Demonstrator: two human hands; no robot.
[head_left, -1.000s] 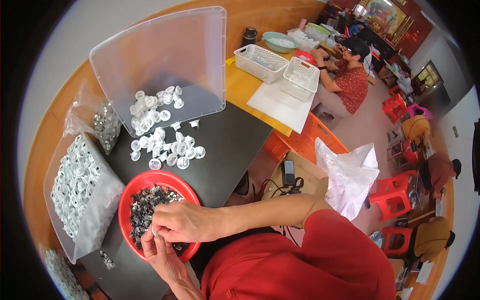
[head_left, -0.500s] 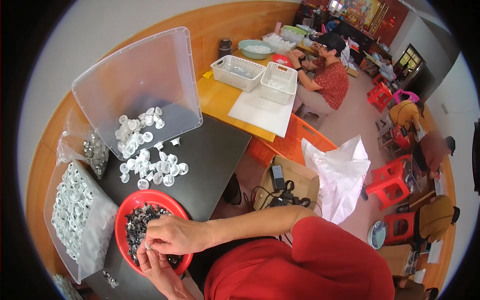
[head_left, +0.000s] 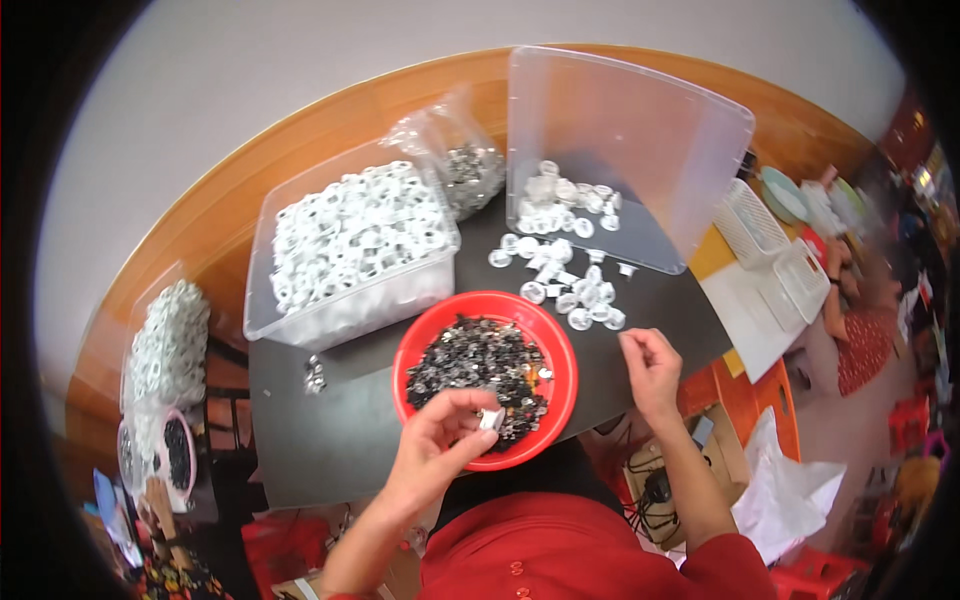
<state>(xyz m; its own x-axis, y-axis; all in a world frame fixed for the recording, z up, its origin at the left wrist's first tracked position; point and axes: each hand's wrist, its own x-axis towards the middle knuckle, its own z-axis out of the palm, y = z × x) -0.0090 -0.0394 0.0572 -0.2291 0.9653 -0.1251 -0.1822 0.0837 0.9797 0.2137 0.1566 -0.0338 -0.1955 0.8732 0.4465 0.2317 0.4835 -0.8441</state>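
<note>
We have the white piece [head_left: 490,421] over the near part of the red bowl [head_left: 566,365], pinched between the thumb and forefinger of our left hand [head_left: 436,440], which comes in from the near left with the palm turned rightward and the other fingers curled behind. Below it, the bowl holds a heap of small black parts [head_left: 465,355]. The step in hand looks to be one of holding and handling this single piece; any two-handed work on it calls for bringing our right hand [head_left: 655,372] leftward to meet it, with the pinch kept firm. That right hand is raised off to the right of the bowl, well apart from the left, its fingers bent and narrow with the thumb close to the forefinger; we cannot tell whether anything sits between them. Just beyond it to the far left lie loose white caps [head_left: 582,318] on the dark table [head_left: 340,445], before a tilted clear tray [head_left: 630,130]. Left of these stands a full bin [head_left: 370,308].
</note>
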